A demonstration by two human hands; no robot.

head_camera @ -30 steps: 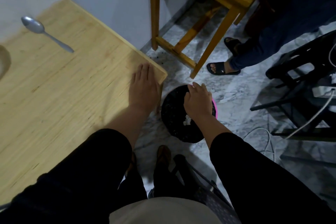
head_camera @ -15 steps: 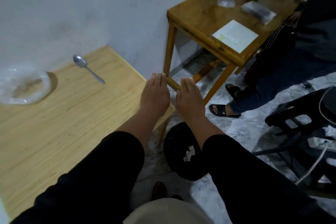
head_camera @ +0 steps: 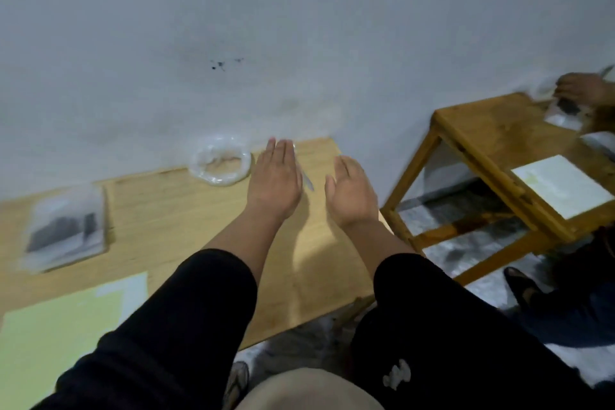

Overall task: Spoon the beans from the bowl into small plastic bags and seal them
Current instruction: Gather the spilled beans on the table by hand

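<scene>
Where a pale wooden table (head_camera: 186,230) butts against a grey-white wall (head_camera: 233,27), a clear plastic bowl (head_camera: 220,159) sits at the far edge, blurred, so its contents cannot be made out. At the left of the table lies a small stack of clear plastic bags (head_camera: 66,230) with dark contents, and nearer, at the lower left, a pale yellow-green sheet (head_camera: 60,336). To the right stands a second, darker wooden table (head_camera: 482,133) over a marbled floor (head_camera: 466,210), with a white sheet of paper (head_camera: 562,185) on its top; at its far corner another person's hand (head_camera: 580,88) holds a clear bag. The left hand (head_camera: 274,176) is stretched out above the table just right of the bowl, fingers straight and close together, holding nothing. Under its right edge the handle of a spoon (head_camera: 307,180) pokes out on the tabletop; whether the hand touches it cannot be told. The right hand (head_camera: 351,191) is held out beside the left, apart from it, over the table's right edge, fingers straight and relaxed, thumb slightly spread, holding nothing. Both forearms emerge from black sleeves (head_camera: 186,326).
</scene>
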